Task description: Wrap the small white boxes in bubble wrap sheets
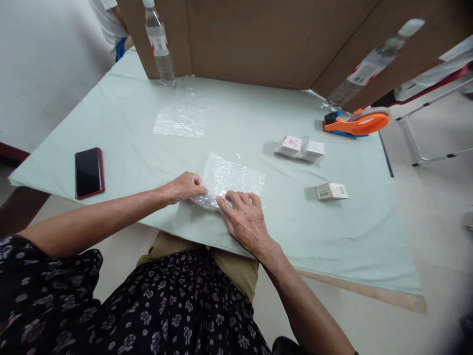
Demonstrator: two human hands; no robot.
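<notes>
A sheet of bubble wrap (236, 175) lies near the table's front edge, its near side folded over. My left hand (188, 187) pinches the left corner of the fold between thumb and fingers. Over the folded part, my right hand (246, 217) rests with bent fingers, gripping and pressing it down. Something whitish shows at the fold under my right fingers, but I cannot make out what it is. A small cream box (331, 191) stands to the right of my right hand. Behind it lies a bundle of small white boxes (300, 149) in clear wrap.
Another bubble wrap sheet (181, 118) lies farther back. A phone (89, 172) is on the left. An orange tape dispenser (356, 123) sits at the back right. Water bottles (160, 49) stand before a cardboard screen (251, 44). A person (111, 24) is partly visible behind it.
</notes>
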